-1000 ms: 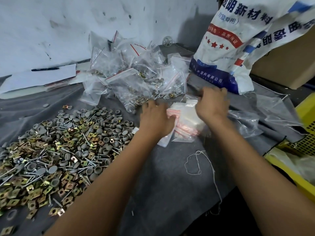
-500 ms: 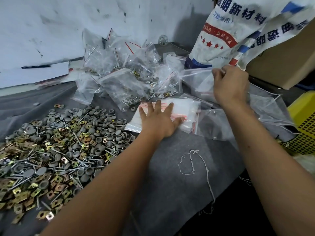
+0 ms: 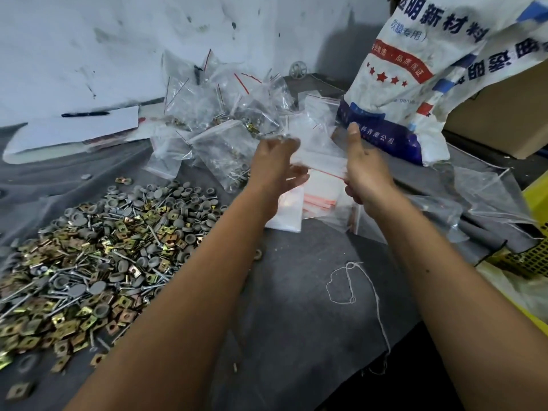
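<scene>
Both hands have left their earlier positions: the left hand (image 3: 275, 164) has lifted off the stack of empty bags (image 3: 318, 203), where it lay flat, and the right hand (image 3: 366, 170) has come in from the loose plastic (image 3: 474, 197) at the right. One zip bag (image 3: 318, 157) now hangs between them, above the stack and clear of it. The right hand grips the bag's right edge at the red seal strip. The left hand is motion-blurred at the opposite edge; whether it grips cannot be told. Judgement: a single bag has been separated and is ready for opening and filling from the hardware pile (image 3: 103, 247) to the left. Beyond the hands lie the filled bags (image 3: 219, 129).
</scene>
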A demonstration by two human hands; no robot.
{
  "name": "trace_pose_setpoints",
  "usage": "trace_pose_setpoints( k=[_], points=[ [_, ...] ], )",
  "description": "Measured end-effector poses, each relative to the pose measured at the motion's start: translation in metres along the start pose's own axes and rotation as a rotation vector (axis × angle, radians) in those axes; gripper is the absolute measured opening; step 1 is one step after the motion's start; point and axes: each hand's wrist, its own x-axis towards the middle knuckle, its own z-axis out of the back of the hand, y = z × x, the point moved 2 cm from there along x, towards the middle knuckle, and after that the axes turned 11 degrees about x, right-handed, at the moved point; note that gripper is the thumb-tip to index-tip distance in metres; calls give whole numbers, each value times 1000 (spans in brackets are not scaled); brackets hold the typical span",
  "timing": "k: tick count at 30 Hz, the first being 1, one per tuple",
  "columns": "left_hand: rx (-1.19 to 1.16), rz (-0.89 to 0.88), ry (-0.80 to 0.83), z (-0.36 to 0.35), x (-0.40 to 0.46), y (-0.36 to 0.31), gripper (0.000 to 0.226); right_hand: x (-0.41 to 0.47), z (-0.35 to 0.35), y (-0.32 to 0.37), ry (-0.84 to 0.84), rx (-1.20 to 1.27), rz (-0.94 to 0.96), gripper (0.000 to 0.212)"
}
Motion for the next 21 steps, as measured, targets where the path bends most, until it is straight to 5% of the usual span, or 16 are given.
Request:
trace_pose_setpoints(
  k=[7, 10, 15, 21],
  points=[
    [93, 97, -147, 47, -8, 12, 77, -16, -17, 5, 152, 233, -181, 48],
    [140, 106, -225, 59, -12, 22, 68, -24, -28, 1, 238, 220, -163, 28],
    [127, 174, -157, 60, -20, 22, 47, -24, -39, -13, 90, 250, -80, 29],
    [446, 43, -434, 79, -14, 29, 39, -19, -28, -19, -159, -31, 40, 62]
  ],
)
